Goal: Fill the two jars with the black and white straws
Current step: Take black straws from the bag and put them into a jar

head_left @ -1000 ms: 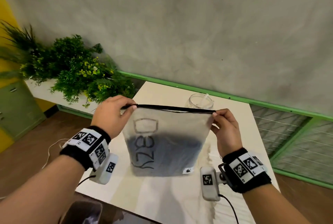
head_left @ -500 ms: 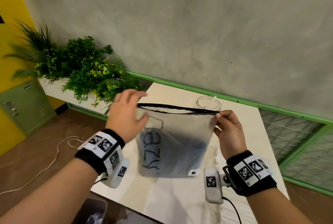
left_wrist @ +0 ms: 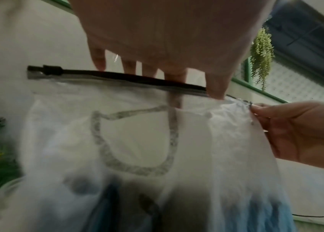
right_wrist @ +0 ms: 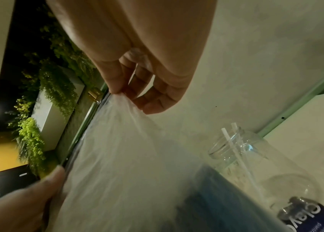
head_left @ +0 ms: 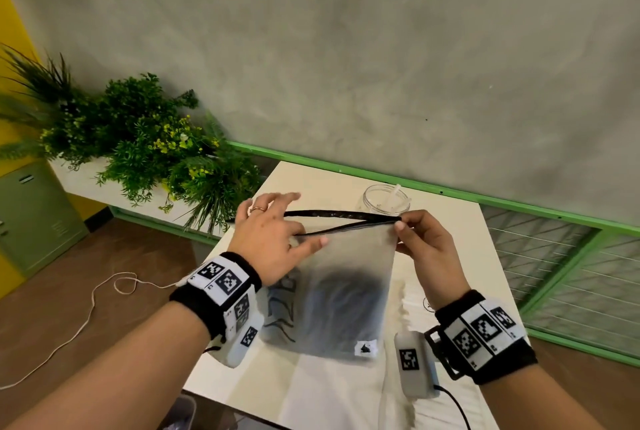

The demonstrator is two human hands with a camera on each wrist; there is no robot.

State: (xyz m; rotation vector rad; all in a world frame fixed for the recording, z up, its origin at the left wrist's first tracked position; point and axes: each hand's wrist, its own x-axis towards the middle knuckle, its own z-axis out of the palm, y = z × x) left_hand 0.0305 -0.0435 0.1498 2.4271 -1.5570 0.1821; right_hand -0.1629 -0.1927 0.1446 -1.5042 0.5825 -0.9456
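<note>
A frosted zip bag [head_left: 346, 284] with a black zipper strip [head_left: 332, 213] stands on the pale table [head_left: 311, 180], and a dark mass of straws [head_left: 346, 301] shows through its lower half. My right hand [head_left: 401, 225] pinches the bag's top right corner [right_wrist: 121, 92]. My left hand [head_left: 277, 225] reaches into the parted mouth with straight fingers [left_wrist: 174, 78], its thumb on the near lip. Behind the bag stands a clear glass jar [head_left: 384, 199] holding white straws [right_wrist: 234, 150]. I see only one jar.
Green plants [head_left: 149, 145] in a white planter fill the left, beside a green cabinet [head_left: 31, 215]. A green rail [head_left: 519, 208] and a wire fence run along the table's far and right sides. A white cord [head_left: 93, 298] lies on the floor.
My left hand let go of the bag's top left corner and moved its fingers into the mouth, which has parted. My right hand kept its pinch on the right corner.
</note>
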